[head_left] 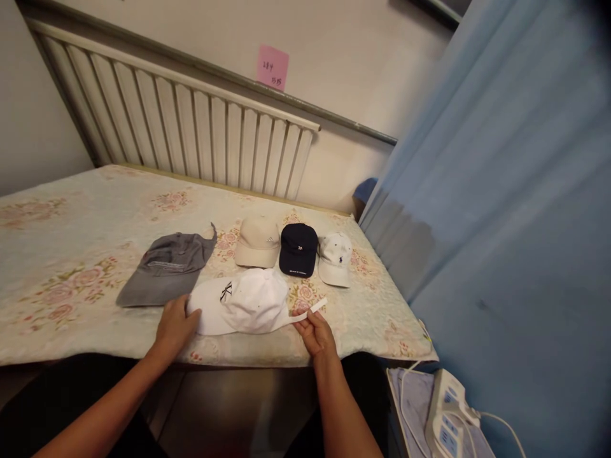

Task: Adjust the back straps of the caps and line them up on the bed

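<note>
A white baseball cap (258, 302) with a black logo lies on its side near the bed's front edge, brim pointing left. My left hand (175, 324) pinches the tip of its brim. At the other end, my right hand (314, 331) has its fingers closed on the cap's loose white back strap. Left of it rests a grey cap (167, 270), its strap sticking up. Behind the white cap stand a beige cap (258, 243), a black cap (298, 249) and a small off-white cap (335, 257) in a row, brims toward me.
The caps lie on a bed with a floral cover (119, 203). A radiator (191, 121) and a pink note (272, 67) are at the wall. A blue curtain (501, 210) hangs at right, above a power strip (446, 413) with cables.
</note>
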Demonstrator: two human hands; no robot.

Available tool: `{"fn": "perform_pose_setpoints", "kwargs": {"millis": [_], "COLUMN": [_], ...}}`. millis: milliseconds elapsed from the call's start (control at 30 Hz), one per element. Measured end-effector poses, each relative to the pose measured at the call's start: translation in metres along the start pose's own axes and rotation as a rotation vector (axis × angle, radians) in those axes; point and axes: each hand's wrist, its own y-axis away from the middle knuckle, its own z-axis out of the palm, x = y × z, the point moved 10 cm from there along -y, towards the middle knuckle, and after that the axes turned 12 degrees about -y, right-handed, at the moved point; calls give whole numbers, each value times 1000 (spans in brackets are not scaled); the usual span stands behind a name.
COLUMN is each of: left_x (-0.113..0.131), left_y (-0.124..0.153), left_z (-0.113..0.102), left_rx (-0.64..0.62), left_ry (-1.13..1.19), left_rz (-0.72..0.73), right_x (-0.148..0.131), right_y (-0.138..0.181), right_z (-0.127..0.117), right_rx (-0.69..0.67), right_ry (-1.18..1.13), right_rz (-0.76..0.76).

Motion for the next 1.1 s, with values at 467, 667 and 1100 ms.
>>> {"fn": "perform_pose_setpoints", "kwargs": {"millis": [467, 667, 1100], "left_x": [37, 38, 34], "left_y": [32, 35, 37], "left_z": [-13, -13, -10], "left_rx": [202, 220, 173], "left_ry": [-346, -397, -388], "left_rz": [216, 196, 147], "right_x": [1, 1, 8], "right_y": [-17, -46, -74], "right_z": [2, 12, 44], "right_rx": [60, 85, 10], "right_ry": [108, 115, 178], "right_rz": [31, -65, -114]}}
